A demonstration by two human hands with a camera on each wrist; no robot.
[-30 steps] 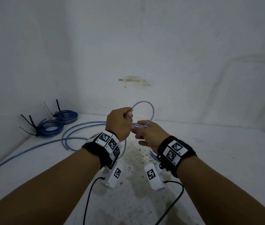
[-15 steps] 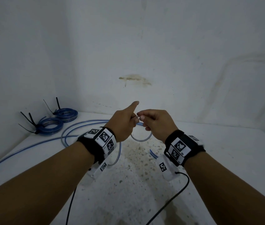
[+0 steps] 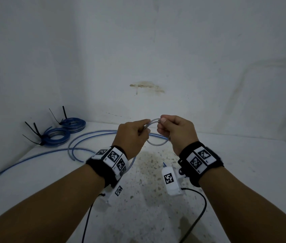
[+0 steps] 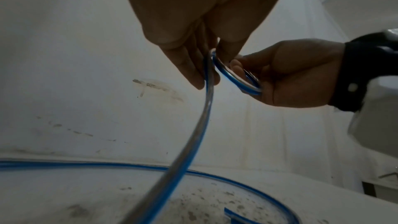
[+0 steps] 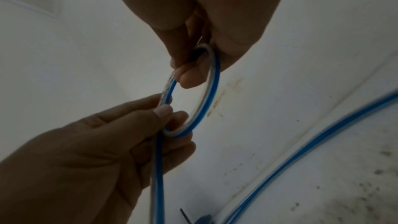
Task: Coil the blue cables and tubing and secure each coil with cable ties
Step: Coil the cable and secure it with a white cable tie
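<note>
A clear tube with a blue stripe [image 3: 86, 137] lies in long curves on the white table. Its near end is bent into a small ring [image 3: 156, 143] held in the air between both hands. My left hand [image 3: 143, 130] pinches the ring's left side, and the tube's tail [image 4: 193, 142] drops from it to the table. My right hand [image 3: 161, 125] pinches the top right of the ring. In the right wrist view the ring [image 5: 206, 94] runs from the right fingertips [image 5: 189, 77] down to my left hand [image 5: 107, 142].
Two tied blue coils [image 3: 58, 136] [image 3: 74, 124] with black cable-tie tails [image 3: 33, 132] sit in the back left corner against the walls. The table [image 3: 243, 163] is stained in the middle. Black wrist-camera leads [image 3: 200, 207] hang under my forearms.
The loop stood above the hands, then hung below them. Now it is a closed ring between both hands, and my left index finger has curled down onto the tube.
</note>
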